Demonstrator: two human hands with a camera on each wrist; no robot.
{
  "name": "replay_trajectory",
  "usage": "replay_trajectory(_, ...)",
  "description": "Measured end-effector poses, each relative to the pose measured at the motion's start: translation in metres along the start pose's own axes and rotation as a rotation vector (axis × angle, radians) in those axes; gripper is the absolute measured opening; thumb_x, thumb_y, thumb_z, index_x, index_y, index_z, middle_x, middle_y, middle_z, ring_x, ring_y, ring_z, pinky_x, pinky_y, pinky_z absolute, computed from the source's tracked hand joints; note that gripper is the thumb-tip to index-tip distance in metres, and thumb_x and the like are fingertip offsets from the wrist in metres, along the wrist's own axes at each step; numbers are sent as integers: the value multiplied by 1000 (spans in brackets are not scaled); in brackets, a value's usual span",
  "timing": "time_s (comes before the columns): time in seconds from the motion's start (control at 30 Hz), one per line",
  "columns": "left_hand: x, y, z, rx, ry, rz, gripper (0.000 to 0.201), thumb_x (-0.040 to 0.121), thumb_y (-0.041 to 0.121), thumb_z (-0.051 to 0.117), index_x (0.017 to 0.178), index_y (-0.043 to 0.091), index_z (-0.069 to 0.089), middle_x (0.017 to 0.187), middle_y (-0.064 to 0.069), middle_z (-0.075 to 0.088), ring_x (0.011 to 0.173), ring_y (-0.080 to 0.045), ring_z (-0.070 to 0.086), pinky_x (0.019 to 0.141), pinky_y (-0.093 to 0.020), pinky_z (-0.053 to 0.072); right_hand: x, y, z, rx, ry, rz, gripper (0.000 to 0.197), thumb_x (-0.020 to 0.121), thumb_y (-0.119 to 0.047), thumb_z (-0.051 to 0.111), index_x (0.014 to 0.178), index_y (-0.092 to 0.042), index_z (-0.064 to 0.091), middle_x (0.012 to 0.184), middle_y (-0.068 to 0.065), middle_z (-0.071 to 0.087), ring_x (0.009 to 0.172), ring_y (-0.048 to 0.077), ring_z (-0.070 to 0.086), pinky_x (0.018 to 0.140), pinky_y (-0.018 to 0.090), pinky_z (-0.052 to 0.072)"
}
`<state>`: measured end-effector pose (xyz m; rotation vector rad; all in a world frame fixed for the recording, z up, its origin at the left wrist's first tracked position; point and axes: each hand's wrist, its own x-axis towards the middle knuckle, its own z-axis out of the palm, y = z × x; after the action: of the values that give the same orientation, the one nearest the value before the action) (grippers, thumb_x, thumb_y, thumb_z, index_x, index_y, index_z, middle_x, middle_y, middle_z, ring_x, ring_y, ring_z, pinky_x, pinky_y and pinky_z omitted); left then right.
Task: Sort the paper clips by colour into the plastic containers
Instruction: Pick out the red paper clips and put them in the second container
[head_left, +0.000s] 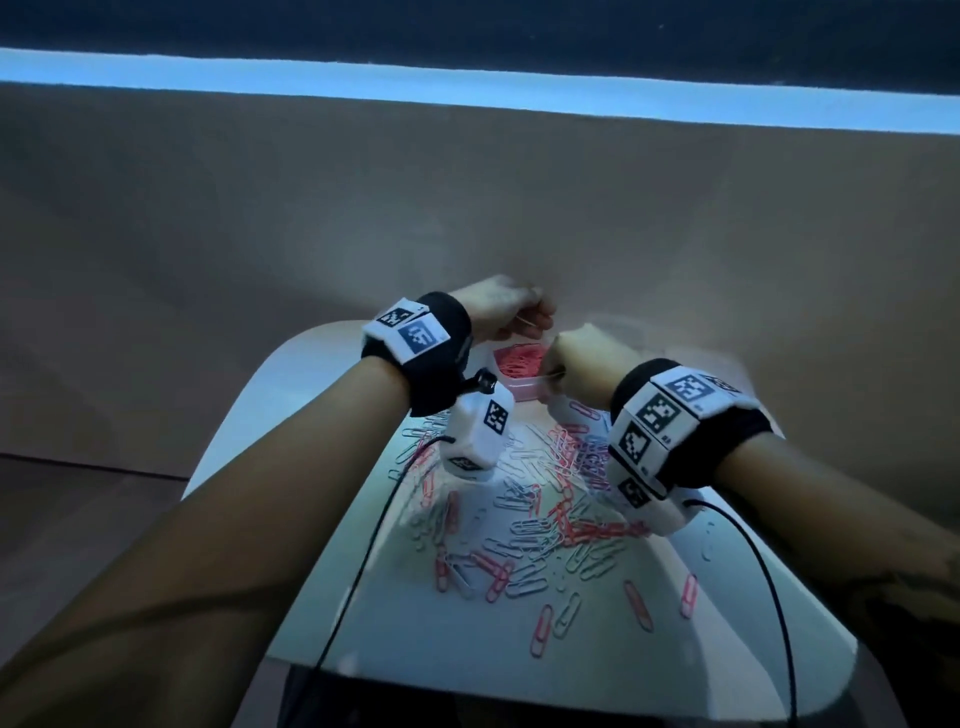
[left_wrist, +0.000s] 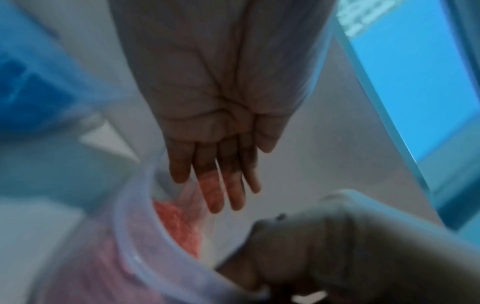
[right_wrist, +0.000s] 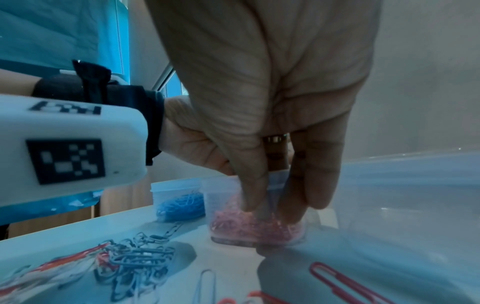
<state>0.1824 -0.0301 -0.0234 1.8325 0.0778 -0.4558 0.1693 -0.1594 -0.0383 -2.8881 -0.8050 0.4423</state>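
Note:
Red paper clips fill a small clear container (head_left: 523, 391) at the far end of the white table (head_left: 332, 415). My left hand (head_left: 511, 306) hovers over it with its fingers (left_wrist: 215, 185) straight and pointing down at the red clips (left_wrist: 179, 222). My right hand (head_left: 576, 364) is at the container's right edge, thumb and fingertips (right_wrist: 249, 191) brought together over the red heap (right_wrist: 246, 226). A thin clip shows at its fingertips in the head view. Loose red, pink, white and grey clips (head_left: 524, 514) lie spread in front of both wrists.
A second small container with blue clips (right_wrist: 182, 205) stands left of the red one. A large clear tub (right_wrist: 405, 185) is to the right. Tangled grey clips (right_wrist: 135, 259) lie near the table's left side. Camera cables (head_left: 363, 571) trail across the table.

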Motion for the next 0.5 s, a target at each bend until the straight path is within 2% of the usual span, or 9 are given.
replay_trajectory(0.07,-3,0,-5,157,24,17,25,99,8,35,111,4,57,92,-4,60,77,-7,55,62,-19,34,0,1,1,14,2,0,13,81,-12,65,91,-16,74,91,11,70,81,26,62,73,30,48)
replay_trajectory(0.1,-6,-2,-8,217,72,48,26,96,5,39,115,1,57,95,-6,61,77,-8,56,61,-17,37,0,2,2,23,3,2,13,82,-13,65,91,-16,74,91,10,70,83,26,62,74,30,49)
replay_trajectory(0.2,-25,-11,-17,447,322,188,23,87,8,61,109,1,63,95,-6,62,80,-12,56,65,-15,42,-2,5,3,58,10,-5,15,83,-13,65,96,-13,73,95,10,70,85,24,63,80,32,52)
replay_trajectory(0.23,-34,-15,-20,527,357,197,24,83,12,67,106,4,64,91,-5,62,81,-12,55,65,-15,41,-4,6,2,74,17,-11,17,83,-14,65,99,-13,72,98,10,70,86,23,64,81,33,53)
replay_trajectory(0.27,-45,-20,-23,588,337,173,25,81,16,71,103,6,65,89,-4,62,79,-12,54,65,-16,40,-5,8,2,99,27,-15,21,84,-15,65,104,-13,70,103,9,70,88,22,64,83,33,53)
replay_trajectory(0.37,-83,-35,-31,705,150,14,28,75,16,76,98,8,65,83,-3,63,68,-12,52,62,-17,39,-14,10,-4,131,119,-30,28,86,-14,61,114,-18,66,115,4,66,86,16,60,84,31,52)
replay_trajectory(0.43,-103,-44,-34,758,85,-69,27,72,13,78,96,9,65,80,-3,63,62,-10,52,59,-17,40,-22,0,-7,118,231,-68,21,84,-15,62,103,-20,70,106,4,68,85,20,60,80,32,51)
replay_trajectory(0.5,-115,-53,-33,792,71,-115,26,69,12,80,91,11,66,77,-1,62,58,-5,51,47,-9,38,-31,-20,-6,99,233,-140,13,83,-14,62,92,-16,71,95,5,68,88,25,61,78,34,50)
